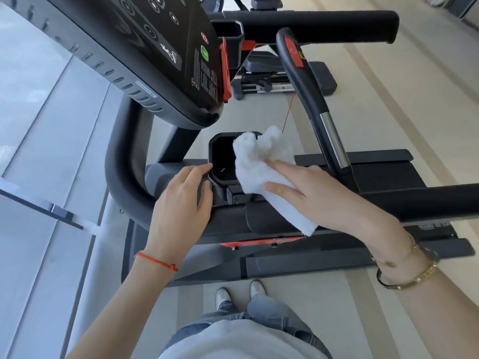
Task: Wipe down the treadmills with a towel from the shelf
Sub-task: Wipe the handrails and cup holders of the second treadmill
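Right hand (305, 187) flat, pressing white towel (259, 164) onto treadmill (388, 203) cup holder (223, 161), left hand (181, 200) relaxed, fingertips touching holder's rim, console (166, 47) print too blurred to read

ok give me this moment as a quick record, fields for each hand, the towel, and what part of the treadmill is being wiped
left hand: fingertips rest on the cup holder rim, holding nothing
right hand: fingers flat, pressing the towel down
towel: white, bunched, over the cup holder's right edge
cup holder: black, open pocket below the console
part being wiped: cup holder edge
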### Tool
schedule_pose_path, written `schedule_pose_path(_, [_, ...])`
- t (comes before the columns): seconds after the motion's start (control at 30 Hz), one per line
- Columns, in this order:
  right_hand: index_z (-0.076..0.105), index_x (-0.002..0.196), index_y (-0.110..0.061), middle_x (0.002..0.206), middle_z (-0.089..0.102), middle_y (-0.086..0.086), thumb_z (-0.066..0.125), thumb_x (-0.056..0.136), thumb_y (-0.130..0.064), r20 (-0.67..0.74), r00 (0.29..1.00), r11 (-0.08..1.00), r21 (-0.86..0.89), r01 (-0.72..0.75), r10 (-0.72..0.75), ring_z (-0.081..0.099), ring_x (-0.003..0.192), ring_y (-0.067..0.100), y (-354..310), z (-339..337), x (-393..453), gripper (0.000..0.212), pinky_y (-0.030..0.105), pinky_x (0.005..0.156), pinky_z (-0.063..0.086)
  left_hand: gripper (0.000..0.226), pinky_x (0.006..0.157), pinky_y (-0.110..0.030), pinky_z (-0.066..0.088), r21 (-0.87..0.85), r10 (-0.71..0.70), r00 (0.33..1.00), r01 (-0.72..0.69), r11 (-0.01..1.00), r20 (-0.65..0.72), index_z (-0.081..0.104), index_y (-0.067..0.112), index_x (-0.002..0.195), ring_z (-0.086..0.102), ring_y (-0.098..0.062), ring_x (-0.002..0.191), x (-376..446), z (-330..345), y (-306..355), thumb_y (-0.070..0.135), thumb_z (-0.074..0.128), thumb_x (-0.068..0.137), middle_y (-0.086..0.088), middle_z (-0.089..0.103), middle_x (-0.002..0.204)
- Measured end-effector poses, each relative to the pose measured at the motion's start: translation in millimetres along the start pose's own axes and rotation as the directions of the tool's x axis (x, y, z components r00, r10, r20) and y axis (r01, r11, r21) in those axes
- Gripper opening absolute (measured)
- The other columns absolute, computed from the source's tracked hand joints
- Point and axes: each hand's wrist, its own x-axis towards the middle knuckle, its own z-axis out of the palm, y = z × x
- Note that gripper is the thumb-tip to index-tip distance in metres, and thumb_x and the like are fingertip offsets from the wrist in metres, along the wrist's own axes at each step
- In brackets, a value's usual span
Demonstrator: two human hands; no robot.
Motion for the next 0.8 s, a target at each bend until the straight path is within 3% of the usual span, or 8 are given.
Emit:
schedule_pose_path(0.13, [0.03,0.134,-0.057,0.142,0.035,-0.026,0.027,0.088,-0.067,0.084,0.995,0.999,-0.011,0.048,-0.047,0.037,0.125,-0.004,-12,24,-28,0.047,0.032,0.104,0.039,0.029,0.074,-0.032,0.051,0.002,-0.033,0.999,0.033,0.999,-0.028,0.063,0.019,0.123,0.064,-0.017,0.096,-8,-6,-4,0.014,0.049,0.098,0.007,0.067,0.114])
schedule_pose_path(0.2, [0.03,0.146,-0.046,0.154,0.03,-0.022,0.021,0.089,-0.071,0.056,0.992,0.989,-0.085,0.12,-0.116,0.02,0.141,-0.005,-17,42,-37,0.063,0.023,0.117,0.019,0.03,0.077,-0.037,0.053,-0.006,-0.045,0.999,0.045,0.999,-0.025,0.063,0.018,0.123,0.065,-0.019,0.096,-12,-9,-5,0.013,0.048,0.097,0.004,0.068,0.112])
schedule_pose_path(0.27, [0.039,0.145,-0.038,0.151,0.037,-0.015,0.016,0.094,-0.067,-0.041,0.985,0.982,-0.101,0.16,-0.165,0.023,0.14,0.0,-21,55,-35,0.062,0.011,0.11,0.012,0.03,0.078,-0.039,0.053,-0.012,-0.058,0.998,0.058,0.998,-0.027,0.063,0.016,0.123,0.065,-0.021,0.097,-15,-12,-3,0.012,0.047,0.098,0.003,0.069,0.111])
schedule_pose_path(0.33, [0.047,0.138,-0.04,0.14,0.044,-0.014,0.016,0.098,-0.058,-0.156,0.977,0.985,-0.11,0.132,-0.148,0.034,0.13,0.004,-24,65,-26,0.054,0.018,0.107,0.021,0.031,0.079,-0.038,0.053,-0.031,-0.068,0.997,0.067,0.997,-0.031,0.063,0.016,0.124,0.065,-0.021,0.098,-19,-14,1,0.012,0.046,0.099,0.003,0.068,0.113])
schedule_pose_path(0.43, [0.052,0.135,-0.038,0.128,0.049,-0.009,0.03,0.1,-0.05,-0.317,0.933,0.945,-0.323,0.059,-0.167,0.044,0.114,0.013,-23,85,-17,0.043,0.032,0.1,0.032,0.031,0.076,-0.034,0.053,-0.067,-0.061,0.998,0.059,0.996,-0.028,0.063,0.02,0.123,0.063,-0.017,0.094,-23,-13,10,0.013,0.046,0.097,0.006,0.067,0.111])
schedule_pose_path(0.6, [0.048,0.141,-0.029,0.133,0.053,-0.001,0.036,0.102,-0.047,-0.409,0.86,0.902,-0.413,0.125,-0.306,0.051,0.112,0.02,10,94,-25,0.045,0.033,0.097,0.037,0.035,0.07,-0.031,0.052,-0.078,-0.043,0.998,0.04,0.996,-0.039,0.063,0.021,0.121,0.061,-0.014,0.088,-29,2,31,0.022,0.039,0.095,0.007,0.067,0.106])
schedule_pose_path(0.7, [0.051,0.139,-0.024,0.136,0.054,0.002,0.039,0.103,-0.045,-0.432,0.837,0.885,-0.45,0.123,-0.336,0.052,0.117,0.024,45,80,-40,0.044,0.036,0.099,0.038,0.031,0.068,-0.028,0.047,-0.031,-0.036,0.994,0.033,0.999,-0.102,0.064,0.015,0.121,0.058,-0.016,0.082,-34,21,50,0.012,0.045,0.097,0.002,0.066,0.105])
schedule_pose_path(0.8, [0.056,0.133,-0.019,0.13,0.059,0.003,0.04,0.102,-0.043,-0.506,0.806,0.891,-0.451,0.056,-0.307,0.054,0.115,0.026,92,45,-64,0.042,0.038,0.099,0.038,0.028,0.082,-0.035,0.047,0.031,-0.097,0.974,0.106,0.994,-0.204,0.066,0.012,0.118,0.057,-0.024,0.098,-38,39,70,0.008,0.05,0.096,-0.005,0.061,0.114])
